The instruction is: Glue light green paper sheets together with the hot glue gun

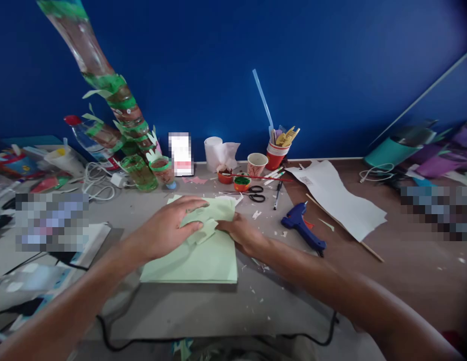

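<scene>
A stack of pale green paper [214, 268] lies on the grey table. Above it sits a small cut piece of the same green paper [206, 231], loosely folded or curled. My left hand [173, 223] comes from the left with thumb and fingers spread apart, the thumb tip at the small piece's edge. From the right, my right hand [243, 233] pinches the other edge of that piece. Most of its fingers are hidden behind the thumb side.
Black scissors [258, 194], a blue glue gun [303, 225] and a small pot of green paint [242, 182] lie beyond my right hand. A wavy white sheet [334, 195] covers part of the brown table. At left stands a painted bottle trunk [128, 110]. Paper scraps are scattered about.
</scene>
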Action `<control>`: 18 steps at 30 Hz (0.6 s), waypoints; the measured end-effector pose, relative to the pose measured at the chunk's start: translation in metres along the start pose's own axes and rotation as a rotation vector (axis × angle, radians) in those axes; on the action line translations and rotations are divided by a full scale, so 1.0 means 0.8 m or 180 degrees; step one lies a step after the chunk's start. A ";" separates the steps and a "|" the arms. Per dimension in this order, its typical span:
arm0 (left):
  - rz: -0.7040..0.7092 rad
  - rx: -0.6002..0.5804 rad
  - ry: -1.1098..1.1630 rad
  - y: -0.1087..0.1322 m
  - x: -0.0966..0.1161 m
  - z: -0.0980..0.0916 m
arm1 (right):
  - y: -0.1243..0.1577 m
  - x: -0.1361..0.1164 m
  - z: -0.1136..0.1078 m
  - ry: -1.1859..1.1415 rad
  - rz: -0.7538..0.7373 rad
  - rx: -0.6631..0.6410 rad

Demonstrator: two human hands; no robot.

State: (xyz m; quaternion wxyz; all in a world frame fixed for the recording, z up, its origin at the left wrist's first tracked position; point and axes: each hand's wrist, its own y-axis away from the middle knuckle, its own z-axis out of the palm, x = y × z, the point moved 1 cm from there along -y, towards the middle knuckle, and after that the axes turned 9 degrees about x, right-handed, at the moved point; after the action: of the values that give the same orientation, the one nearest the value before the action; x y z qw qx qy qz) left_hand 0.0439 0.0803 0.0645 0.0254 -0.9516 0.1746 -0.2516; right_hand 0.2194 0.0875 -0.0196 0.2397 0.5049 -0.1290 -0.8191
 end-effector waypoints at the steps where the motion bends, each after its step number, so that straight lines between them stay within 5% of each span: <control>1: 0.0040 0.0158 0.0096 0.003 0.000 -0.006 | 0.000 -0.002 0.000 -0.0035 0.0026 0.0026; 6: -0.0086 0.1732 0.0818 0.025 -0.020 -0.037 | 0.009 -0.021 -0.019 -0.0142 -0.0034 0.0166; 8: -0.0370 0.2031 0.0688 0.033 -0.043 -0.030 | 0.016 -0.037 -0.035 -0.0175 -0.0149 0.0263; 13: -0.0108 0.1265 0.0067 0.049 -0.098 0.062 | 0.041 -0.086 -0.085 0.0026 -0.0557 0.0725; 18: 0.0288 0.0400 -0.0948 0.071 -0.091 0.152 | 0.066 -0.125 -0.129 -0.0030 -0.1044 0.1170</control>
State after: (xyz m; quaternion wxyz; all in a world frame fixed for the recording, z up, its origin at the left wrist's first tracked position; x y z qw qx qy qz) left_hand 0.0263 0.0472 -0.0837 0.1218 -0.9661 0.1955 -0.1168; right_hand 0.3620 0.0979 0.0336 0.0071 0.5504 -0.1933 -0.8122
